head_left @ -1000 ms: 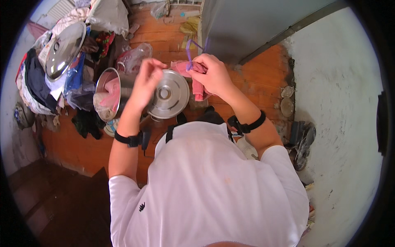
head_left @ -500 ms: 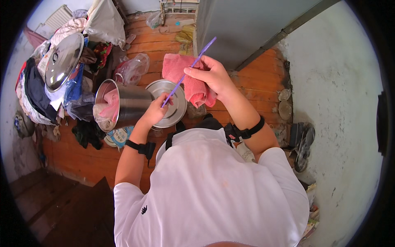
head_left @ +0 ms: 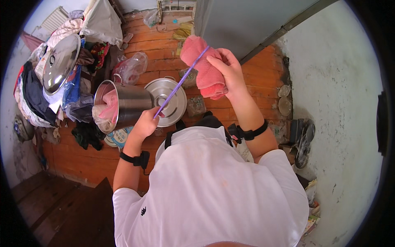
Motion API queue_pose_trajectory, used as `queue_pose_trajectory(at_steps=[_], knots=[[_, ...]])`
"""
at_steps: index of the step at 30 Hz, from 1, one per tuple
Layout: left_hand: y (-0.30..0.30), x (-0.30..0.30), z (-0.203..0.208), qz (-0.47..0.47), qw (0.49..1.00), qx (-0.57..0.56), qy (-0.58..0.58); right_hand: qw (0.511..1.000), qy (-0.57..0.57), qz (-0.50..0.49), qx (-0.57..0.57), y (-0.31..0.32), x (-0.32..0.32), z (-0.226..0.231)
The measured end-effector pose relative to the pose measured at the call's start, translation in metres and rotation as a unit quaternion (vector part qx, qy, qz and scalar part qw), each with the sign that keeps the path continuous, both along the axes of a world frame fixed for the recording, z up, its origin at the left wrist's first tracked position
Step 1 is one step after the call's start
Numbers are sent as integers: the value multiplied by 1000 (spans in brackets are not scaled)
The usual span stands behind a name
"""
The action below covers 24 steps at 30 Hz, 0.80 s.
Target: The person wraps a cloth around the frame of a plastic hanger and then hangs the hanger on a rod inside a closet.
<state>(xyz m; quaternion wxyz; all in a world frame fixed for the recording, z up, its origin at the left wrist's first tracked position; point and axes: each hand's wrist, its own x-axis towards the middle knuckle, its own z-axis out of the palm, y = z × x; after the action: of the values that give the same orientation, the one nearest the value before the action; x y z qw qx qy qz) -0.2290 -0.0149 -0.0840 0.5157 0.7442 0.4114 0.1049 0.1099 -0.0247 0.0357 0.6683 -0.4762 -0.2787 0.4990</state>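
Note:
My left hand is closed on the lower end of a thin purple stick, which slants up and to the right. Folded pink towelling cloth is gripped in my right hand, the thumb pressed on its near side. The stick's upper end lies across the front of the cloth; whether my right fingers also touch the stick I cannot tell. Below the stick, a round metal lid rests beside a tilted steel pot with pink and whitish cloth inside.
A heap of clothes topped by a shiny lid stands at left. Clear plastic bags lie on the wooden floor. A grey cabinet rises ahead right; dark shoes sit by the right wall.
My right hand has moved up and right with the cloth, away from the stick's upper end. My left hand has drawn the stick down and left.

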Motion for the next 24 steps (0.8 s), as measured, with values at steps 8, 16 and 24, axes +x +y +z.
queue_pose_trajectory(at_steps=[8,16,24], knots=[[0,30,50,44,994,63,-72,990,-143,14,-1,24,-35,-70],[-2,10,27,25,1000,-11,12,982,-158,-83,64,25,-20,5],[3,14,17,63,992,-70,-89,958,-286,2,3,29,-44,-71]])
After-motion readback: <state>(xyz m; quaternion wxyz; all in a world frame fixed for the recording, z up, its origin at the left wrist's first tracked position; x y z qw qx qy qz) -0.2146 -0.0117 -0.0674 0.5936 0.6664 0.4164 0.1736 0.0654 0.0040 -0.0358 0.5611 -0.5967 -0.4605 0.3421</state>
